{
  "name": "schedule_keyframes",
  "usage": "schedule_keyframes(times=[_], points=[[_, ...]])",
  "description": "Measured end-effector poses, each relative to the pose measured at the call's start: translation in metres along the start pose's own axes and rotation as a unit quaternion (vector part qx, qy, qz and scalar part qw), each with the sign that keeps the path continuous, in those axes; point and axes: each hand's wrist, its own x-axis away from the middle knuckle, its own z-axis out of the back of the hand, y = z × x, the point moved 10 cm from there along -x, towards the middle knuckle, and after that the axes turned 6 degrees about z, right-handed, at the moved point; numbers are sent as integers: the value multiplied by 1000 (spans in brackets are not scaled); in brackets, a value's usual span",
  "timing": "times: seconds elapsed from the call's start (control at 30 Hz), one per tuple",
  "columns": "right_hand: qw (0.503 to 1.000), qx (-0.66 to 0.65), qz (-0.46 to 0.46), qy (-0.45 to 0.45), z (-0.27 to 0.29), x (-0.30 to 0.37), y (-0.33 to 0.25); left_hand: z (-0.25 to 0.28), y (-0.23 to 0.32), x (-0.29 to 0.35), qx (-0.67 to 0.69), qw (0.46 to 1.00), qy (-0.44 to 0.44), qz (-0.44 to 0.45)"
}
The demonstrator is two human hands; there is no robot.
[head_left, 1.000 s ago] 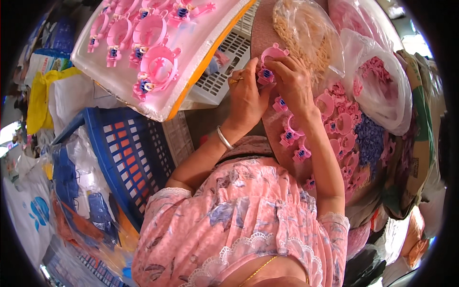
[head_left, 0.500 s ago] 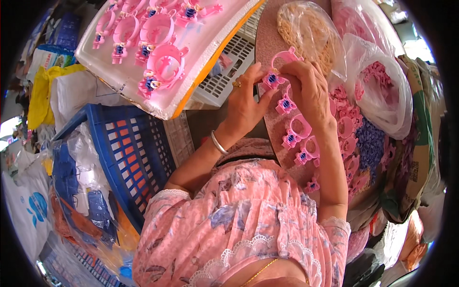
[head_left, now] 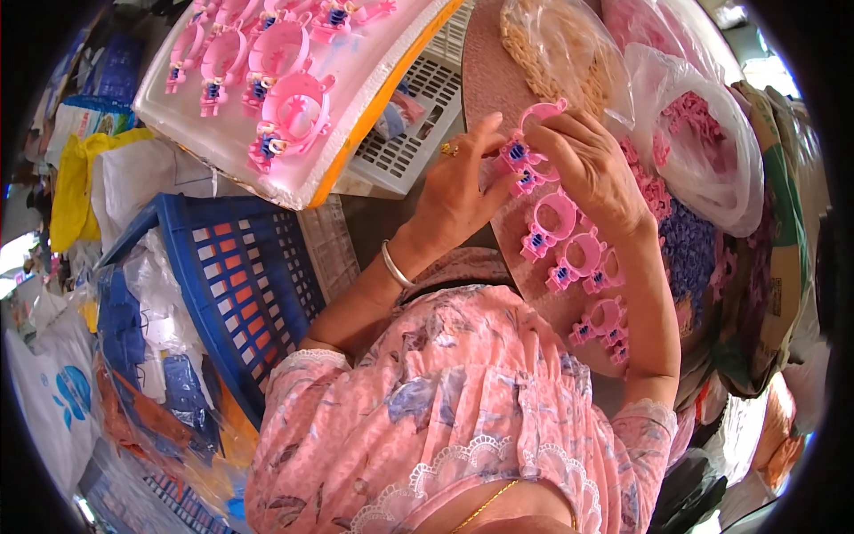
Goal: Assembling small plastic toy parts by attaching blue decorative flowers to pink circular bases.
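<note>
Both my hands meet over the brown board, on one pink plastic ring-shaped piece with a small blue part on its front. The thumb and fingers of my left hand close on its left side. Bent fingers of my right hand pinch it near the ring, hiding part of it. Just below, a similar pink ring piece lies on the board, with several more in a row toward me. My right forearm covers part of the board.
A white foam tray with several finished-looking pink ring pieces stands at the upper left. A blue basket and a grey crate are nearby. Beyond my right hand lie bagged beige parts, bagged pink parts and a blue pile.
My right hand and forearm have shifted to the right and slightly down, uncovering more ring pieces on the board. The held piece has moved slightly down; both hands still grip it.
</note>
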Motion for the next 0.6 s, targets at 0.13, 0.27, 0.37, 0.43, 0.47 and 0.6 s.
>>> schedule_keyframes(times=[0.13,0.27,0.37,0.43,0.47,0.6], points=[[998,34,20,-56,-7,2,-6,-8,11,-4,-46,998,-41,-23],[996,14,16,-83,-5,2,1,-13,4,-6,4,995,-85,44],[997,-1,7,-76,-4,3,4,-13,7,-5,47,995,-89,0],[998,-17,-7,-63,-3,5,7,-14,5,-4,54,995,-86,-2],[998,-16,-9,-62,-7,7,8,-13,4,-4,59,995,-80,-2],[990,-67,-110,61,4,17,20,-11,-14,-3,81,991,-77,78]])
